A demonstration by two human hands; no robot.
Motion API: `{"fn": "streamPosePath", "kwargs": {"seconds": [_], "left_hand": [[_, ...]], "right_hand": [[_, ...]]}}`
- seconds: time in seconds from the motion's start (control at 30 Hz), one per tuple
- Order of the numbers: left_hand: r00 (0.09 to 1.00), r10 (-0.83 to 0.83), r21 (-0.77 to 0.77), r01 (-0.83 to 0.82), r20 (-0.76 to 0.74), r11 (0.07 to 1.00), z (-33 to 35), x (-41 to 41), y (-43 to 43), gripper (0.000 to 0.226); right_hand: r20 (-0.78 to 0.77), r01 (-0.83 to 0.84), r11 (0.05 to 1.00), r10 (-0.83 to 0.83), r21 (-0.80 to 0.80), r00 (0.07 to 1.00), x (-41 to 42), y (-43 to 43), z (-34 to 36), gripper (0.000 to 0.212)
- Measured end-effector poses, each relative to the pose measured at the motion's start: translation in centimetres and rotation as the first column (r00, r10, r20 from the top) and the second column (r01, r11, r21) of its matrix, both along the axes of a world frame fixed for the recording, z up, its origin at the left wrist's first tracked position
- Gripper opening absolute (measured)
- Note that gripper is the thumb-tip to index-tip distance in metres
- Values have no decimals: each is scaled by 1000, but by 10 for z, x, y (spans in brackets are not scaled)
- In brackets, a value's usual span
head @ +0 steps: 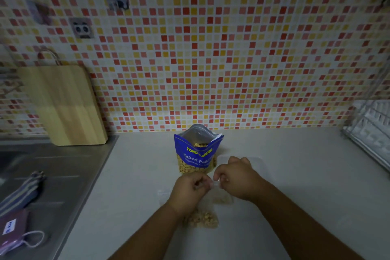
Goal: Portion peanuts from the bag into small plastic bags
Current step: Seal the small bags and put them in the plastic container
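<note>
Clear small bag point(201, 218): your left hand point(190, 190) and right hand point(236, 177), fingers curled, pinched its top. Second filled bag point(223, 199) lay beside. One blue peanut bag point(197, 152) stood open near the counter's point(306, 186) back edge.

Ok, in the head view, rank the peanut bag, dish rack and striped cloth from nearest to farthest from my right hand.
From the right hand:
1. peanut bag, just behind it, centre.
2. dish rack, at the right edge.
3. striped cloth, at the far left edge.

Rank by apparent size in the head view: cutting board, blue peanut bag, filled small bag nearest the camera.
1. cutting board
2. blue peanut bag
3. filled small bag, though partly hidden by an arm
</note>
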State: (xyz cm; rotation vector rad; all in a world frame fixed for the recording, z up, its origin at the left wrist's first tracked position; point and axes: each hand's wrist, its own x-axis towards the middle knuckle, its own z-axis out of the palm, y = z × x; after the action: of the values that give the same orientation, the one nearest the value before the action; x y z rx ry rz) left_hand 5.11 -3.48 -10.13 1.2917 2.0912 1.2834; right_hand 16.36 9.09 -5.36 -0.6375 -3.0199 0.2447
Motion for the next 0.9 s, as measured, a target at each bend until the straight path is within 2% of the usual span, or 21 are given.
{"fn": "streamPosePath", "kwargs": {"seconds": [0.17,0.27,0.37,0.5,0.6,0.7,0.77,0.83,0.9], "left_hand": [[999,35,111,-31,-30,993,25,-6,-2,21],[990,58,178,-35,-126,983,41,-13,-3,16],[972,68,191,-24,-223,981,51,-18,-7,18],[967,107,187,-64,-231,980,52,-27,-17,19],[981,121,166,-95,-153,981,47,-36,-25,17],[991,114,95,-108,-66,990,38,-38,-35,27],[990,95,30,-98,104,995,29,-41,-41,25],[943,73,-33,-66,324,997,20,-42,-46,23],[895,87,-139,-28,438,990,11,-41,-49,21]], "right_hand": [[-144,31,999,-33,-14,989,-4,-8,26,23],[-220,19,1000,-14,23,975,-9,-17,39,20],[-244,-3,999,12,40,970,-14,-27,48,12],[-288,12,1000,-7,16,958,-17,-33,42,16],[-324,33,998,-48,-54,945,-16,-29,25,16],[-342,34,985,-90,-167,935,-15,-28,8,14],[-302,35,960,-122,-278,945,-14,-32,2,14],[-198,48,918,-136,-394,971,-13,-36,-3,16],[-92,113,838,-190,-534,977,-16,-38,-9,26]]}}
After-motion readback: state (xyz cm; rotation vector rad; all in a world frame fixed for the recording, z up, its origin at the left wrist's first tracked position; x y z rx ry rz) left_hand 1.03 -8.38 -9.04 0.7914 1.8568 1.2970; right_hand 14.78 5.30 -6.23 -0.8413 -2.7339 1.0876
